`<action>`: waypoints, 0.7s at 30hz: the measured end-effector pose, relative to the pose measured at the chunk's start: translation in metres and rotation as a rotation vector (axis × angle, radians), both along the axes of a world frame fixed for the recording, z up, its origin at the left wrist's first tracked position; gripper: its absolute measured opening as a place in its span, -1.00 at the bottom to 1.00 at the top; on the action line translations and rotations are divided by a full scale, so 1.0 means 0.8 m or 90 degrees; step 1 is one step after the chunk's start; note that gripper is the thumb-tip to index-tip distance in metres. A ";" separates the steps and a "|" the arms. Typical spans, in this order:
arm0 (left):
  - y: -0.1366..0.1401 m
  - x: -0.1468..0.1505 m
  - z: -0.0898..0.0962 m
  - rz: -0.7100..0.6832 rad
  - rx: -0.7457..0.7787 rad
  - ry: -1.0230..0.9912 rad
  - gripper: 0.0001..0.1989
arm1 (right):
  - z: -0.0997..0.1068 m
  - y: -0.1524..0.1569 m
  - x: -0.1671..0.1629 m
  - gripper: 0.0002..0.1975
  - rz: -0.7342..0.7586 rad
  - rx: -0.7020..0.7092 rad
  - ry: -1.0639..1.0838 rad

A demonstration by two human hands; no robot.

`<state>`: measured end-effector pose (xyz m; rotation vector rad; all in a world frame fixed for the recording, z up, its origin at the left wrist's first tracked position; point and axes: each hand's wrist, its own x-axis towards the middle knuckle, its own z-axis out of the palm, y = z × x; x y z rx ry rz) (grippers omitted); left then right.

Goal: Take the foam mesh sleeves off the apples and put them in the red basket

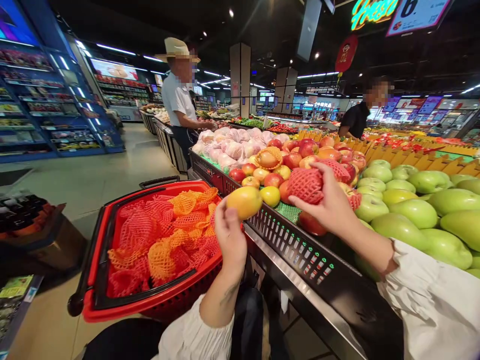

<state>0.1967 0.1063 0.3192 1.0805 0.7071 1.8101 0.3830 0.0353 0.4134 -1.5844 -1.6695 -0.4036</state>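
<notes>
Nearest, the left hand [232,240] holds a yellow fruit [244,202] between thumb and fingers, above the gap between basket and bin. Just left stands a red basket [152,306] with foam nets [168,255], red and orange, heaped in it; whether fruit lies beneath cannot be told.

To the right, the right hand [333,200] is curved around a red-netted fruit [305,186] at the near edge of the black bin [300,257] – thumb low, fingers on its right side. Whether it is lifted clear cannot be told.

Progress, as judged: well under way, with many nets in the basket and the yellow fruit bare. Outstanding: netted pieces among the red apples [292,160], including an orange-netted fruit [269,158] farther left.

Condition: the yellow fruit is oval, smooth and evenly coloured – no damage evident. The red-netted fruit is mostly covered; its skin cannot be assessed.

Green fruit [401,230] lies right of the apples. Farther off, at left, stands a person in a straw hat [178,95].
</notes>
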 end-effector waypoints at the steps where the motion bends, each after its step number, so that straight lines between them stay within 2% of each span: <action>1: -0.005 -0.008 -0.010 0.042 -0.040 -0.063 -0.45 | -0.003 0.000 -0.001 -0.20 0.021 -0.068 -0.033; 4: -0.016 -0.024 -0.033 0.127 -0.117 -0.204 -0.38 | -0.011 0.003 -0.001 -0.22 0.038 -0.228 -0.142; 6: -0.020 -0.031 -0.043 0.147 -0.138 -0.231 -0.37 | -0.014 0.006 0.000 -0.28 0.018 -0.289 -0.188; 10: -0.020 -0.037 -0.050 0.120 -0.139 -0.219 -0.38 | -0.013 0.014 -0.002 -0.46 -0.061 -0.336 -0.272; 14: -0.023 -0.036 -0.049 0.112 -0.128 -0.200 -0.43 | -0.016 0.019 -0.002 -0.45 -0.108 -0.393 -0.321; 16: -0.028 -0.032 -0.049 0.097 -0.126 -0.176 -0.46 | -0.018 0.020 -0.001 -0.42 -0.120 -0.357 -0.305; 18: -0.039 -0.028 -0.051 0.047 -0.140 -0.154 -0.48 | -0.016 0.016 -0.003 -0.32 -0.116 -0.225 -0.278; 19: -0.046 -0.026 -0.052 0.010 -0.154 -0.142 -0.49 | -0.014 0.012 -0.006 -0.27 -0.092 -0.135 -0.268; 21: -0.063 -0.023 -0.055 -0.082 -0.197 -0.114 -0.48 | -0.010 -0.002 -0.018 -0.18 0.040 0.008 -0.290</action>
